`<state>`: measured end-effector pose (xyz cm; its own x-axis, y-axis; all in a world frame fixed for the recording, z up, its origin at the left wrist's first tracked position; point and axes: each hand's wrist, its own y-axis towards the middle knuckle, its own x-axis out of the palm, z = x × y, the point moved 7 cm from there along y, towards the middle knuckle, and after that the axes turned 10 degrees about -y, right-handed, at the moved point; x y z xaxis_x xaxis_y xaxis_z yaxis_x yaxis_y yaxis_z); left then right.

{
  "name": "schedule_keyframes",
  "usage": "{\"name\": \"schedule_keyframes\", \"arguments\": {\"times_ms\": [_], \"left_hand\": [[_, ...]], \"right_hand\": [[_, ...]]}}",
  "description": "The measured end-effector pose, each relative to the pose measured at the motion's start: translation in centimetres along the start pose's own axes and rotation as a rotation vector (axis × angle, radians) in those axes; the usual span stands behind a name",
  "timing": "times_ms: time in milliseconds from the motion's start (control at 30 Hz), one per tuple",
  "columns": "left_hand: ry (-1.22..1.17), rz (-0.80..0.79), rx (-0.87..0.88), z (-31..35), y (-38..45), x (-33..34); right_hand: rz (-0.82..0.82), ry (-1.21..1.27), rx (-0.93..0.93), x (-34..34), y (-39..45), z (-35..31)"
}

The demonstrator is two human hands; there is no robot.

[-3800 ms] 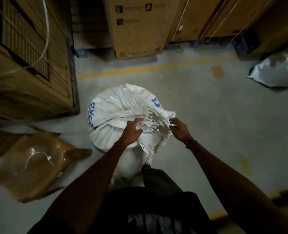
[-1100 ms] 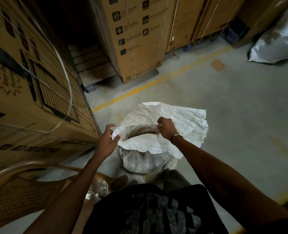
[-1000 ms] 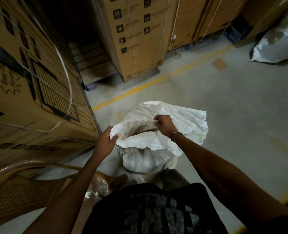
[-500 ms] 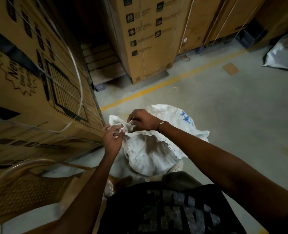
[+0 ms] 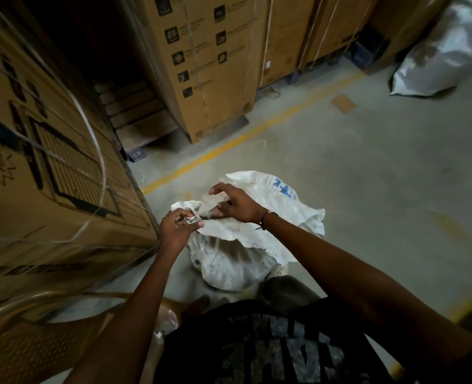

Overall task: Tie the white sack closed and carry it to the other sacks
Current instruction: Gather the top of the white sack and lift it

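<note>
Since the earlier frame both hands have closed in on the mouth of the sack (image 5: 237,261), which stands on the floor (image 5: 368,189) at the person's feet: left hand (image 5: 175,227) pinches the gathered corner, right hand (image 5: 236,203), fingers loosely curled, rests just beside it.

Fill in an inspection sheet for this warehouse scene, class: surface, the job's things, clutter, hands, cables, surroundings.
Surface: grey concrete floor with a yellow painted line.
Job's things: white sack on the floor, mouth gathered but not tied; a second sack lies far right.
Clutter: cardboard scrap on the floor.
Hands: left hand pinches the bunched sack edge; right hand curled over the mouth, grip unclear.
Cables: nothing seen; white strapping around a box.
Surroundings: stacked cardboard boxes, brown plastic chair.
</note>
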<state>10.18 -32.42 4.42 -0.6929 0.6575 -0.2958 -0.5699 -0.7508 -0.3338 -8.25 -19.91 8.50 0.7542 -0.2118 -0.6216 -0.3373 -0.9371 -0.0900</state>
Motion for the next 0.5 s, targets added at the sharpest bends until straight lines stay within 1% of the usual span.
{"name": "schedule_keyframes", "arguments": {"times_ms": [67, 133, 200, 233, 267, 300, 367, 400, 433, 500], "left_hand": [[0.003, -0.001, 0.001, -0.1, 0.3, -0.3], [-0.009, 0.005, -0.001, -0.3, 0.6, -0.7], [-0.022, 0.024, 0.000, 0.0, 0.8, -1.1], [-0.021, 0.029, 0.000, 0.2, 0.8, -1.2], [-0.023, 0.036, 0.003, 0.3, 0.8, -1.2], [-0.028, 0.040, 0.013, 0.6, 0.8, -1.2], [-0.038, 0.046, 0.022, 1.0, 0.7, -1.2], [-0.047, 0.042, 0.012, 1.0, 0.7, -1.1], [-0.064, 0.037, -0.013, 1.0, 0.7, -1.1], [-0.096, -0.003, -0.072, 0.8, 0.5, -0.6]], "right_hand": [[0.100, 0.106, 0.182, -1.6, -1.9, 4.0], [0.240, 0.158, 0.325, -3.7, -4.9, 8.4], [0.367, 0.112, 0.429, -5.7, -8.4, 12.8], [0.378, 0.054, 0.475, -6.5, -10.2, 14.6], [0.347, -0.012, 0.511, -7.0, -11.8, 16.2], [0.269, -0.094, 0.536, -7.1, -13.2, 17.7], [0.059, -0.280, 0.568, -6.2, -15.5, 19.9], [-0.021, -0.356, 0.568, -5.6, -16.2, 20.5], [-0.071, -0.404, 0.557, -4.9, -16.5, 20.6], [-0.071, -0.444, 0.487, -3.8, -15.8, 19.9]]}}
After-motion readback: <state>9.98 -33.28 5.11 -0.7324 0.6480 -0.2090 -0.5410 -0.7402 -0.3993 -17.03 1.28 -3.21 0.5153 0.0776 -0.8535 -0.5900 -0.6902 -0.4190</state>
